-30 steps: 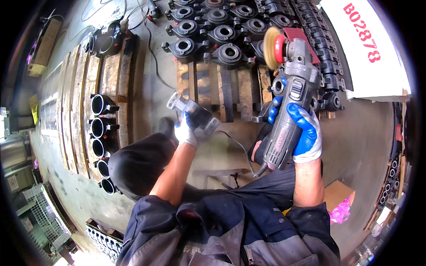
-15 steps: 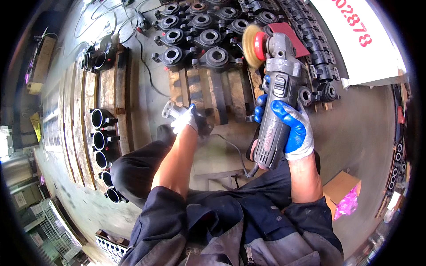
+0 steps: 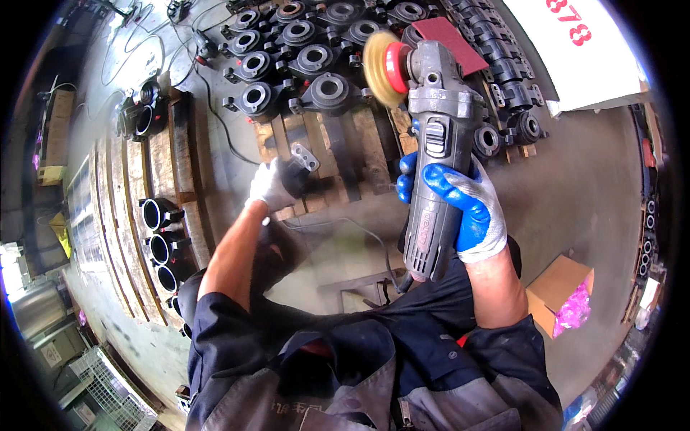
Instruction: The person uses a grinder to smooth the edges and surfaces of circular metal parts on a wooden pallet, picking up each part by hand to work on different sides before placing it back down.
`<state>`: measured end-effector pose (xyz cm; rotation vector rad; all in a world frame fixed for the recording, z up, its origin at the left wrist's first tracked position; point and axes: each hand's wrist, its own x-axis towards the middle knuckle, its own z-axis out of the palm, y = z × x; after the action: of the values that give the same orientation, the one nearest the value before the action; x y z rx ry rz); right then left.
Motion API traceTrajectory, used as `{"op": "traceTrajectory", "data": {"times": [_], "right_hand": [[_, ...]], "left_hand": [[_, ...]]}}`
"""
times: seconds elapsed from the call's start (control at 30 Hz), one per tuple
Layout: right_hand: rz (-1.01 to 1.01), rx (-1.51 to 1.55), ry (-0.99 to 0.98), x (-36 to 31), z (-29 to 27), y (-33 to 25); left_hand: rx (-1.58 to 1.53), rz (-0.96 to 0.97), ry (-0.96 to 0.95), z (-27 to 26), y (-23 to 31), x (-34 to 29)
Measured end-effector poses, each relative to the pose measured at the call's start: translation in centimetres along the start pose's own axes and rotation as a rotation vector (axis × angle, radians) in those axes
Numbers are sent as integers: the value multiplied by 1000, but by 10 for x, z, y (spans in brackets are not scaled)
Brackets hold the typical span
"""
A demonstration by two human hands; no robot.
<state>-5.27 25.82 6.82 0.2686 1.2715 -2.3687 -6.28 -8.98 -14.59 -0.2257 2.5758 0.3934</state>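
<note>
Grey-and-black casing marks out the power grinder (image 3: 431, 154), held upright at the right of centre, its yellow buffing wheel (image 3: 379, 70) at the far end facing left. A right hand (image 3: 463, 208) in a blue-and-white glove is wrapped around its long body, thumb across the top. To the left, a white-gloved left hand (image 3: 269, 187) is clamped on a dark metal part (image 3: 305, 156) with a pale, holed plate at its far end, above the near edge of a wooden pallet (image 3: 377, 147); most of its fingers are hidden. Both things look stiff and fairly heavy. The grinder seems best held by its thick body, clear of the wheel, with the cord (image 3: 384, 248) trailing at the near end. The part's smooth body may be slippery, so a full grip around it seems surest. Black castings (image 3: 330, 87) crowd the pallet's far side.
</note>
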Motion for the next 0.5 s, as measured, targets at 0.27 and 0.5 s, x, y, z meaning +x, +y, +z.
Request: {"op": "traceTrajectory", "data": {"times": [0.27,0.5], "right_hand": [[47,-68,74,5,8,5],[55,-76,56,5,4,9]], "left_hand": [[326,373,-178,-16,-7,30],[378,390,-175,-21,-2,27]]}}
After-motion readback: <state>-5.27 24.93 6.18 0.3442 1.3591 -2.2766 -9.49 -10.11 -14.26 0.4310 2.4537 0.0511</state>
